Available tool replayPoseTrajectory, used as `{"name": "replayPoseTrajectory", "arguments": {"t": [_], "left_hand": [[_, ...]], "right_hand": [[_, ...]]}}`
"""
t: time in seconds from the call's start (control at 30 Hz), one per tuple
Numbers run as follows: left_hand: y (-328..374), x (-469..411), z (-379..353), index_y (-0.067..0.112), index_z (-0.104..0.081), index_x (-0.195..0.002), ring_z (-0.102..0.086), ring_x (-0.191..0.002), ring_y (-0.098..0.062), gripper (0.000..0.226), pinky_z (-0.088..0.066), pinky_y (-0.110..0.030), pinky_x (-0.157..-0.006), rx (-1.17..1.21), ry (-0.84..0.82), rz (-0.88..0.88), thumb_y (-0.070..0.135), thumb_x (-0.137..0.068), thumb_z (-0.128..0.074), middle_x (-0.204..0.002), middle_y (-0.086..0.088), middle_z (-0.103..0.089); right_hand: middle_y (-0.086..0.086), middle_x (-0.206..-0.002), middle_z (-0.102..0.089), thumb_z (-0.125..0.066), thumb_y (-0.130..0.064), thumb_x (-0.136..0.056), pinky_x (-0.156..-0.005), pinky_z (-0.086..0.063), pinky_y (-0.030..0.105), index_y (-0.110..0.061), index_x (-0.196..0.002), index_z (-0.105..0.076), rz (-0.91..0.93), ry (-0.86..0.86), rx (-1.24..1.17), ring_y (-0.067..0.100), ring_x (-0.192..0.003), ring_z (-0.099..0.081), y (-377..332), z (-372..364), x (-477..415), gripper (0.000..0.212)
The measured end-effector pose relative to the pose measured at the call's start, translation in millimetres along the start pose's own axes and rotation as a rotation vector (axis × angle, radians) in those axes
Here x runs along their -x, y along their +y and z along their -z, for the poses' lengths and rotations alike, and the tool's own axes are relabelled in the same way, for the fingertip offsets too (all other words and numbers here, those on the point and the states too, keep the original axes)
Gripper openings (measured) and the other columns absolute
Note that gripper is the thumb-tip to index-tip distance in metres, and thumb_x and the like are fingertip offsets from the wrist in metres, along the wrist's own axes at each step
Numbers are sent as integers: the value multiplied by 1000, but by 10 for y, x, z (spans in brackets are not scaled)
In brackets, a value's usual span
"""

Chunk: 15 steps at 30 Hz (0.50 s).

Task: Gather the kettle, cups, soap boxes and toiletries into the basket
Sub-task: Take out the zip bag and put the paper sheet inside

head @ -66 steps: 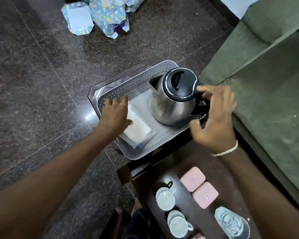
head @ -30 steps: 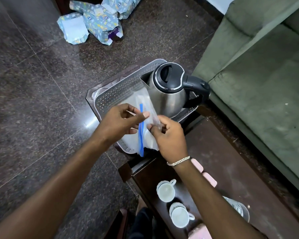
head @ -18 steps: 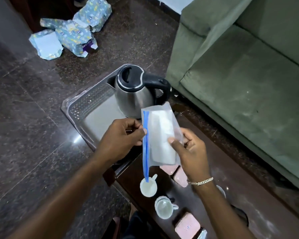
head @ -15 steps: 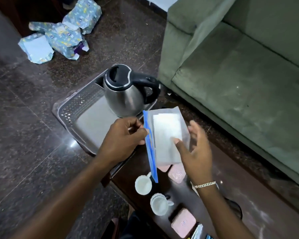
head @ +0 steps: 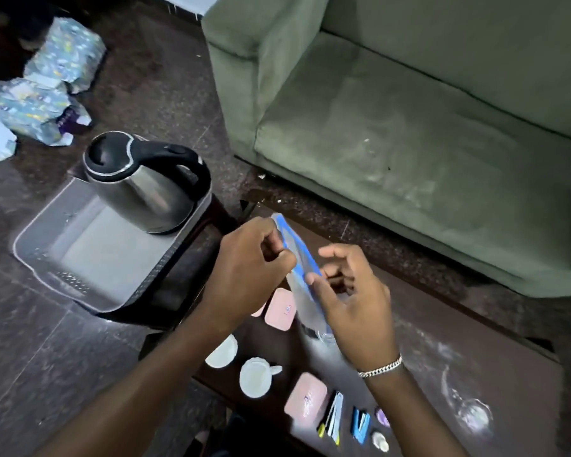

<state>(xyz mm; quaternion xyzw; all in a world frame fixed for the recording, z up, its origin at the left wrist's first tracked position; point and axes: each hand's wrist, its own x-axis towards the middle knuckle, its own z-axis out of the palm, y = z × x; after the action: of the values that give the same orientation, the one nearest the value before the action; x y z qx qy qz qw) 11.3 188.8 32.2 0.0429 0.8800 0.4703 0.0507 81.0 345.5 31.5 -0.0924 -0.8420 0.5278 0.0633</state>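
Note:
The steel kettle (head: 142, 186) with a black lid stands in the grey perforated basket (head: 89, 258), which rests on a dark stool. Above the dark coffee table, my left hand (head: 248, 275) and my right hand (head: 350, 298) both pinch a clear zip bag (head: 302, 282) with a blue seal. On the table below lie two white cups (head: 256, 377), pink soap boxes (head: 279, 310) (head: 305, 399), and small toiletries (head: 360, 423) near the front edge.
A green sofa (head: 409, 127) runs along the right, close to the coffee table (head: 442, 341). Crumpled blue wrapping paper (head: 40, 94) lies on the dark stone floor at the far left. A clear glass object (head: 473, 413) sits on the table's right part.
My right hand let go of the kettle in the basket. Both hands lifted the zip bag out of the basket and brought it over the coffee table; the view swung right.

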Motion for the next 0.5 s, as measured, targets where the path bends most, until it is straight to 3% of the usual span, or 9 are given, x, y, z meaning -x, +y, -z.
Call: {"name": "replayPoseTrajectory", "arguments": {"t": [0.07,0.17,0.27,0.37,0.43,0.5], "left_hand": [[34,44,-65,17,-53,-74,-57,-68,-10,24,-44,-18,-63,-44,32,-87,-3,-72,-66,-86,5,-54],[76,124,-165,18,-64,-81,-61,-74,-1,23,-52,-30,-66,-94,18,-210,-3,-76,-56,-114,6,-53],[134,197,-253,11,-78,-92,-67,-110,-6,32,-55,-29,-87,-128,-54,-267,2,-78,-50,-133,4,-63],[285,267,-360,4,-77,-112,-66,-117,-8,42,-48,-18,-101,-165,-130,-298,0,-81,-50,-136,0,-67],[401,319,-436,-1,-73,-119,-67,-121,-15,46,-46,-21,-106,-189,-157,-324,-6,-79,-51,-137,-7,-67],[504,386,-507,-2,-70,-124,-65,-124,-18,50,-45,-25,-108,-210,-195,-332,-8,-79,-52,-140,-9,-64]], "right_hand": [[-8,-85,-66,-71,-2,-88,-70,-50,19,-26,-96,-62,55,23,48,14,-78,-65,71,155,19,27],[-6,-85,-59,-65,8,-84,-66,-45,18,-19,-86,-71,156,54,211,10,-74,-60,193,387,55,27],[-1,-85,-54,-67,1,-83,-58,-51,32,-16,-92,-77,163,67,439,16,-68,-58,242,554,97,22],[3,-86,-59,-62,-17,-84,-53,-54,41,-23,-103,-75,14,6,743,33,-68,-64,134,682,140,24],[8,-92,-69,-52,-32,-88,-64,-56,41,-29,-113,-67,-173,-88,920,40,-78,-68,41,723,158,29],[13,-99,-72,-47,-40,-90,-75,-53,41,-25,-120,-61,-302,-145,868,40,-94,-67,-16,739,175,37]]}}
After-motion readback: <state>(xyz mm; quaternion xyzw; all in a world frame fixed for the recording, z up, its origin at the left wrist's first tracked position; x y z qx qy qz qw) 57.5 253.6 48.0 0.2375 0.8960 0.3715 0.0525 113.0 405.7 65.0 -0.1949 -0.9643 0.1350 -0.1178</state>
